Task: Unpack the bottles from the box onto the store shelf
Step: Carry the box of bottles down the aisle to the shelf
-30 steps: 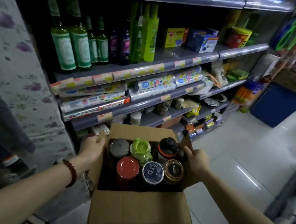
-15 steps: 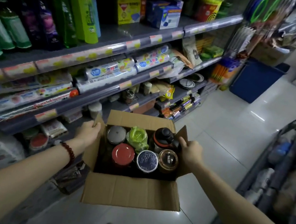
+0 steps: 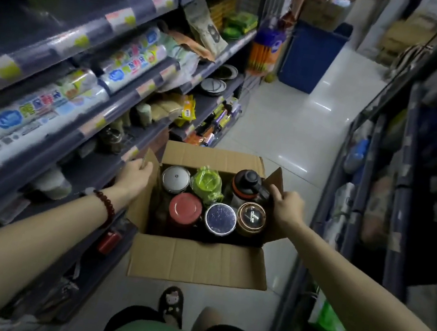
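Six bottles stand upright in the open brown cardboard box (image 3: pixel 197 262) that I carry between both hands in a shop aisle. My left hand (image 3: pixel 133 177) has its grip curled over the box's left flap, thumb on the outer face; a dark red bead bracelet (image 3: pixel 107 205) sits on that wrist. My right hand (image 3: pixel 286 207) has its grip closed over the right flap, fingers folded on the cardboard edge, just beside the black bottle with the orange band (image 3: pixel 248 184).

In the back row, from the left, are a bottle with a silver metal lid (image 3: pixel 175 179), a lime-green plastic-topped bottle (image 3: pixel 207 182) and that black one. In the front row are a red-lidded bottle (image 3: pixel 185 208), a bottle with a dark blue, silver-rimmed lid (image 3: pixel 220 219) and one with a brown, gold-rimmed cap (image 3: pixel 251 215). All six touch or nearly touch their neighbours.

The grey store shelf (image 3: pixel 68 38) runs along my left, its tiers holding white printed rolls (image 3: pixel 130 62) and packets. A blue bin (image 3: pixel 311 57) stands well down the aisle on the pale tiled floor (image 3: pixel 289 125). Below the box I see my dark slipper (image 3: pixel 172 301).
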`<move>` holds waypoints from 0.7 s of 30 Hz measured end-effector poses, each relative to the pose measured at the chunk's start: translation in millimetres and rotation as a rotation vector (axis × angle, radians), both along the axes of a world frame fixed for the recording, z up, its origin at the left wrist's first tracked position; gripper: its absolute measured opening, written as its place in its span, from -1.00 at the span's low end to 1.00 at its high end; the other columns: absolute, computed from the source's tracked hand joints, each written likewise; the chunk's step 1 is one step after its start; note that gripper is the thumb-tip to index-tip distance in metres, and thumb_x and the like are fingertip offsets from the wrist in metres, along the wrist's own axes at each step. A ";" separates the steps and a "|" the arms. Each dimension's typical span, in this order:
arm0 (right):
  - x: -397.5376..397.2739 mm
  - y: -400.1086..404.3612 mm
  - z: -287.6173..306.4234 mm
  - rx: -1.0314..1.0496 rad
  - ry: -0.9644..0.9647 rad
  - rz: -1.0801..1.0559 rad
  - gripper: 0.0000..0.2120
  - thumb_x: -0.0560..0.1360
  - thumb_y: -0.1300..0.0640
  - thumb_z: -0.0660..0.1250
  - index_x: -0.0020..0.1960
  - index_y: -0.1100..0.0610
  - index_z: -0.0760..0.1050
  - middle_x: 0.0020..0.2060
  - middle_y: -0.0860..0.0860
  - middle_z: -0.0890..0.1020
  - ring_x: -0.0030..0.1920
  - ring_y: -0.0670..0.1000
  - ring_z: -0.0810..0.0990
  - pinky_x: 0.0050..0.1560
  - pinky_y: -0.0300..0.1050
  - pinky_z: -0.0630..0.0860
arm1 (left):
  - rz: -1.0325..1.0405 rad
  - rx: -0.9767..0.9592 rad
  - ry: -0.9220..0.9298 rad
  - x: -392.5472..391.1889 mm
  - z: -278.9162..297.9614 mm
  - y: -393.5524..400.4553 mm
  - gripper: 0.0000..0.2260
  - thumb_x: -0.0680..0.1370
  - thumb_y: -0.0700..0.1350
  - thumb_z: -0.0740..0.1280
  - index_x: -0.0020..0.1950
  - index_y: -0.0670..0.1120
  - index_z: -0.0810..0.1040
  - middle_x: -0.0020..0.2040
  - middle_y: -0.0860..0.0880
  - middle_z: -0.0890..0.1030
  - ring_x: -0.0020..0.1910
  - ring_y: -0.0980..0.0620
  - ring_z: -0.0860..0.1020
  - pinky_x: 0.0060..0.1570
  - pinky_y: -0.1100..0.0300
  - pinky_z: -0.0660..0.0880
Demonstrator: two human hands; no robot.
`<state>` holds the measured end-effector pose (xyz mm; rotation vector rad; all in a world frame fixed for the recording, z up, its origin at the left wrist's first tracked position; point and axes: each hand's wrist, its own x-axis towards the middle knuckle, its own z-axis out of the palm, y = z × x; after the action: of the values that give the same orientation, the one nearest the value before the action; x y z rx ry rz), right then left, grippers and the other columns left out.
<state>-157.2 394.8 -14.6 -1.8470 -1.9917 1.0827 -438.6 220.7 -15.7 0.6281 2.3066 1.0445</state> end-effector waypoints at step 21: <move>30.1 203.4 -7.1 -0.027 -0.024 0.023 -0.53 0.60 -0.11 0.18 -0.09 0.30 0.56 -0.21 0.19 0.62 -0.20 0.15 0.60 -0.23 -0.04 0.50 | 0.016 -0.050 -0.033 31.8 -38.7 196.4 -0.71 0.62 -0.06 0.16 -0.25 -0.17 0.36 -0.36 -0.11 0.36 -0.30 -0.04 0.37 -0.28 0.12 0.24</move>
<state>-127.1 598.2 -21.7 -1.8638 -2.0255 1.1047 -406.7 417.1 -54.4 0.5696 2.3056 0.9944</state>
